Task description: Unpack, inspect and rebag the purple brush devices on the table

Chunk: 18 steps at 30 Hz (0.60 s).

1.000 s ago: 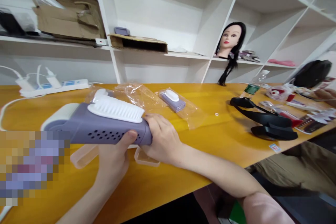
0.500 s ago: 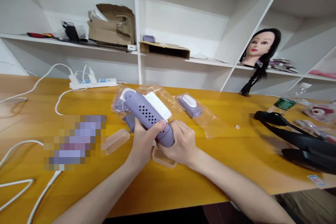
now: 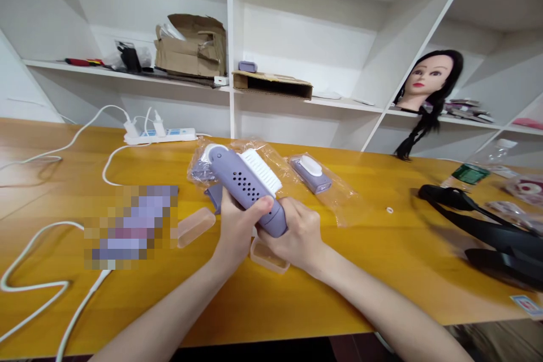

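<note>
A purple handheld device (image 3: pixel 244 178) with a dotted pattern of holes and a white bristled side (image 3: pixel 262 171) is held above the table. My left hand (image 3: pixel 240 220) wraps round its middle, thumb on top. My right hand (image 3: pixel 297 232) is closed round its lower end. Beneath and beside the hands are two translucent trays, one at the left (image 3: pixel 196 228) and one below (image 3: pixel 270 255). Behind the device, purple parts lie in clear plastic wrap (image 3: pixel 199 168). Another purple piece with a white oval top (image 3: pixel 311 172) rests on plastic to the right.
A pixelated object (image 3: pixel 136 223) with a white cable lies at left, near a power strip (image 3: pixel 163 136). On the right are a black headset-like item (image 3: pixel 479 212), a bottle (image 3: pixel 470 172) and a small ring (image 3: pixel 389 210). Shelves behind hold cardboard (image 3: pixel 190 48) and a mannequin head (image 3: pixel 428 79).
The whole view has shifted slightly, so things appear a little further right. Both hands keep their hold on the purple device.
</note>
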{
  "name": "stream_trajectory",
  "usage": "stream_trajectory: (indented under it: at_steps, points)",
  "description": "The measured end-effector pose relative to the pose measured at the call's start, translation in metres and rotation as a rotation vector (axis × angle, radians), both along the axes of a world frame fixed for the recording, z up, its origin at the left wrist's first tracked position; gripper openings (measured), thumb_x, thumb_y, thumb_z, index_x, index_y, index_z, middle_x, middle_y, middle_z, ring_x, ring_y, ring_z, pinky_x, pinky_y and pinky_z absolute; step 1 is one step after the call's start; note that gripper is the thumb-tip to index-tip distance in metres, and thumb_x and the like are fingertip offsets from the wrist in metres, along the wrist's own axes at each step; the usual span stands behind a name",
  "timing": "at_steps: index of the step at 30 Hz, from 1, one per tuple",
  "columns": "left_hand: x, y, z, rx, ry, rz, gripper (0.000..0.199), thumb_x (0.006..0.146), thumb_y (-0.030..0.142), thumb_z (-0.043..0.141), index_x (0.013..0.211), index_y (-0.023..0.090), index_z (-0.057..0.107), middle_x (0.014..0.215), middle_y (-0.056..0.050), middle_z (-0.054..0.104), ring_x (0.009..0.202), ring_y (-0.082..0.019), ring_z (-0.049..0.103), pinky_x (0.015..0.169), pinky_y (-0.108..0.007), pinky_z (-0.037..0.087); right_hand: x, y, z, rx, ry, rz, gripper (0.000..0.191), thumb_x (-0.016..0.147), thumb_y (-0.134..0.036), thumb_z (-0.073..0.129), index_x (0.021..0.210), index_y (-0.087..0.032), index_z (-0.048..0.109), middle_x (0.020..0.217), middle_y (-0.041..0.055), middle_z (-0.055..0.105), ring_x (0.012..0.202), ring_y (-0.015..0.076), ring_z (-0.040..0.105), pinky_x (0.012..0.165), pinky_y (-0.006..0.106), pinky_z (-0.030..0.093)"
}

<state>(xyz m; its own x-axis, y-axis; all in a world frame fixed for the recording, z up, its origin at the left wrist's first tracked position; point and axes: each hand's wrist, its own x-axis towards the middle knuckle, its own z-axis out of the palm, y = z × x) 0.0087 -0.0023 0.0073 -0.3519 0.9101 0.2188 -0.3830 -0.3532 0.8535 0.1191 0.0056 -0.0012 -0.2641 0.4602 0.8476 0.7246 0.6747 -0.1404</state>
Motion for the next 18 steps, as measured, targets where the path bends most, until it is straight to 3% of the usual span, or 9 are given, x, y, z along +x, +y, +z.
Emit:
stream_trajectory:
  at_steps: [2, 4, 8, 11, 14, 18]
  points:
    - [0.002, -0.003, 0.005, 0.009, 0.055, 0.085, 0.06, 0.052, 0.026, 0.078, 0.102, 0.021, 0.045, 0.086, 0.001, 0.055, 0.077, -0.016, 0.056, 0.073, -0.032, 0.048, 0.002, 0.0, 0.001, -0.042, 0.005, 0.017, 0.017, 0.063, -0.029, 0.06, 0.066, -0.021, 0.046, 0.056, 0.0011, 0.056, 0.05, 0.0155, 0.052, 0.046, 0.026, 0.038]
    - [0.001, -0.003, 0.007, 0.037, 0.092, 0.055, 0.067, 0.05, 0.025, 0.079, 0.104, 0.022, 0.041, 0.089, 0.0, 0.055, 0.08, -0.017, 0.057, 0.073, -0.032, 0.049, 0.005, 0.002, 0.003, -0.146, 0.047, 0.044, 0.018, 0.063, -0.03, 0.063, 0.068, -0.02, 0.048, 0.056, 0.0004, 0.057, 0.049, 0.0146, 0.051, 0.046, 0.026, 0.038]
    - [-0.01, 0.005, 0.001, 0.196, 0.131, -0.276, 0.064, 0.058, 0.027, 0.076, 0.111, 0.025, 0.04, 0.117, -0.006, 0.053, 0.104, -0.022, 0.056, 0.082, -0.032, 0.048, 0.02, 0.012, 0.008, -0.523, 0.257, 0.173, 0.027, 0.066, -0.04, 0.07, 0.073, -0.018, 0.056, 0.062, 0.0003, 0.06, 0.054, 0.0145, 0.054, 0.05, 0.027, 0.043]
    - [-0.014, 0.01, -0.006, 0.194, 0.176, -0.399, 0.063, 0.061, 0.025, 0.075, 0.113, 0.025, 0.042, 0.119, -0.007, 0.054, 0.107, -0.023, 0.056, 0.084, -0.033, 0.048, 0.028, 0.023, 0.008, -0.763, 0.373, 0.453, 0.035, 0.066, -0.044, 0.072, 0.084, -0.017, 0.06, 0.075, 0.0028, 0.065, 0.066, 0.0176, 0.059, 0.059, 0.03, 0.049]
    - [-0.01, 0.008, -0.008, 0.101, 0.23, -0.32, 0.054, 0.059, 0.025, 0.077, 0.103, 0.021, 0.047, 0.095, -0.005, 0.061, 0.087, -0.021, 0.061, 0.073, -0.034, 0.051, 0.028, 0.028, 0.005, -0.82, 0.365, 0.601, 0.035, 0.066, -0.042, 0.073, 0.086, -0.017, 0.059, 0.08, 0.003, 0.066, 0.07, 0.0183, 0.06, 0.061, 0.031, 0.051]
    - [-0.005, 0.002, -0.005, 0.077, 0.302, -0.178, 0.034, 0.063, 0.027, 0.073, 0.087, 0.02, 0.049, 0.086, -0.004, 0.062, 0.077, -0.02, 0.06, 0.067, -0.035, 0.05, 0.024, 0.026, 0.005, -0.779, 0.255, 0.539, 0.032, 0.067, -0.03, 0.073, 0.092, -0.018, 0.058, 0.083, 0.002, 0.066, 0.074, 0.0182, 0.061, 0.061, 0.031, 0.052]
